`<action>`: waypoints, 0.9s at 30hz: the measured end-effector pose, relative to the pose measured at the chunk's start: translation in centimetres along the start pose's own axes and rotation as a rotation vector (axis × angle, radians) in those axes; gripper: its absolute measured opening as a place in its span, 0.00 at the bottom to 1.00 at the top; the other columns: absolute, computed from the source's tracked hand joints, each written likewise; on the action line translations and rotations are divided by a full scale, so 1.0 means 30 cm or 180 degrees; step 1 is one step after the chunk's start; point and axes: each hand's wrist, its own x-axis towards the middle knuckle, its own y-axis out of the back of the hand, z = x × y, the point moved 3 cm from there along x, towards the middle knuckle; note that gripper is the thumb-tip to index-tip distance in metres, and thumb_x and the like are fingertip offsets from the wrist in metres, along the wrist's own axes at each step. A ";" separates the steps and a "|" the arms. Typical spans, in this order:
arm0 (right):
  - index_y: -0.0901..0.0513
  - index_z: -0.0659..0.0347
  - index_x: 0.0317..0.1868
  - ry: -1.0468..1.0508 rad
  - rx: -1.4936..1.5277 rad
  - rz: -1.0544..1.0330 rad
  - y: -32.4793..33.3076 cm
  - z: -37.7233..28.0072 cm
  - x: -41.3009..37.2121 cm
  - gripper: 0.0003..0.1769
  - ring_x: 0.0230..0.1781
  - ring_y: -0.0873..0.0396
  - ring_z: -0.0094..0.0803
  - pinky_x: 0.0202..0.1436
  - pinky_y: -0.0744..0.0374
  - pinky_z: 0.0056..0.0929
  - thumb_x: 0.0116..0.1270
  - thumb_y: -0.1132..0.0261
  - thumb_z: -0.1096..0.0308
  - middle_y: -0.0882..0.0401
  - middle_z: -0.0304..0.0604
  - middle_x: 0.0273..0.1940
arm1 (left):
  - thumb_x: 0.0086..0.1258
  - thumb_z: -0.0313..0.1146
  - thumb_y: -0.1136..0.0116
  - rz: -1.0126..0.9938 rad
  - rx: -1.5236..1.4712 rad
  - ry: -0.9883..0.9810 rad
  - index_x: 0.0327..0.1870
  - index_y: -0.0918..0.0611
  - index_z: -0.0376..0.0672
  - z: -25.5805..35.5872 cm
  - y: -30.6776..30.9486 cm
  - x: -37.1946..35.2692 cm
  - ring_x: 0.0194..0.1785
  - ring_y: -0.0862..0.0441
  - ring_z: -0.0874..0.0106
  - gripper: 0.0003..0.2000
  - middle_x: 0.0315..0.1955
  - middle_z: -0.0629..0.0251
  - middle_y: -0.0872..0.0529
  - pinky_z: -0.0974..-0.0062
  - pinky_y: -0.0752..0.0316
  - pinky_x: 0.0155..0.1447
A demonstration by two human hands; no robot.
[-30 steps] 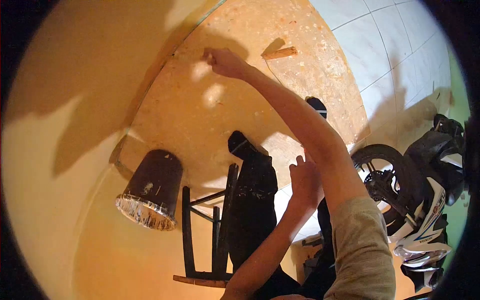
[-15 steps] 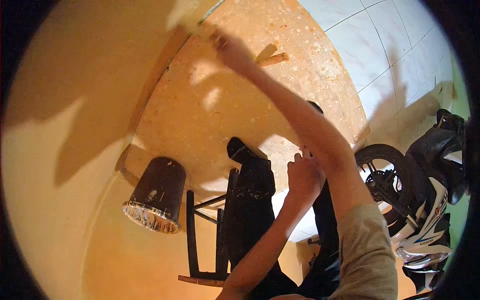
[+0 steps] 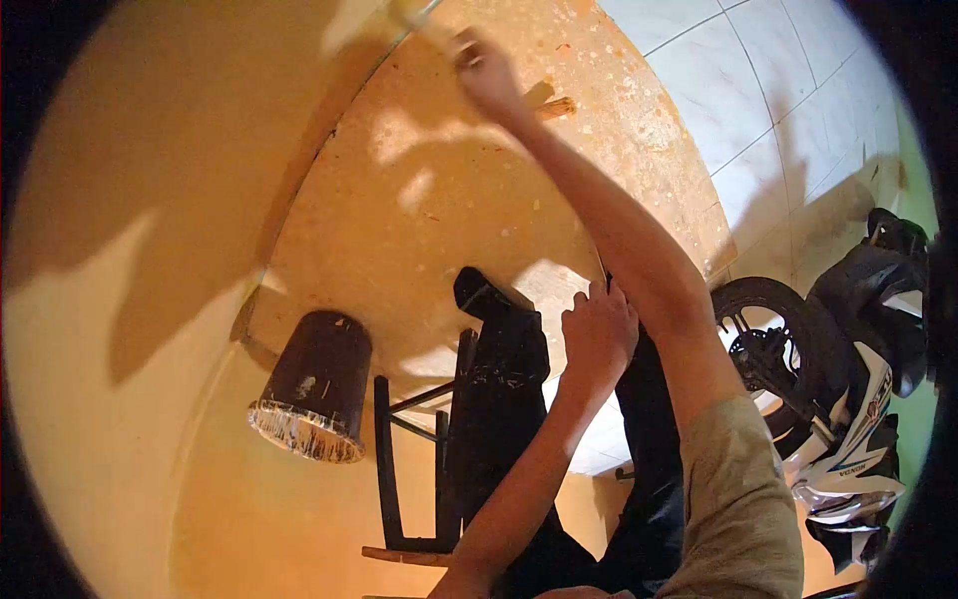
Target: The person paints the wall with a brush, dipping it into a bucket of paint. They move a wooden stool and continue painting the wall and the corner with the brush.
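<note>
My right hand [image 3: 489, 78] is stretched far forward, close to where the wall meets the floor. Its fingers are closed round a pale, blurred tool [image 3: 414, 20] whose kind I cannot make out. Nearer to me, my left hand [image 3: 601, 334] is curled beside the right forearm. A thin line shows just above its fingers, but what it holds is hidden. Partly behind my right wrist, a short piece of wood [image 3: 557, 108] lies on the paint-speckled floor [image 3: 619, 150].
A dark bucket [image 3: 319, 369] with a paint-crusted rim stands at left, beside the yellow-orange wall [image 3: 90, 329]. Next to my leg is a dark-legged wooden stool [image 3: 389, 489]. White tiles [image 3: 748, 70] border the speckled floor. At right stands a motorcycle [image 3: 848, 439].
My right hand has moved a little up and to the right with the tool, now covering part of the wood piece. My left hand stays curled and has shifted only slightly.
</note>
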 end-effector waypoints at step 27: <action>0.18 0.61 0.51 0.0298 -0.0526 0.0466 0.205 0.186 0.221 0.18 0.46 0.15 0.44 0.55 0.21 0.39 0.64 0.37 0.61 0.14 0.58 0.42 | 0.77 0.47 0.50 -0.0216 0.0373 0.0079 0.60 0.22 0.42 0.057 0.039 0.093 0.52 0.17 0.55 0.20 0.49 0.52 0.17 0.56 0.21 0.51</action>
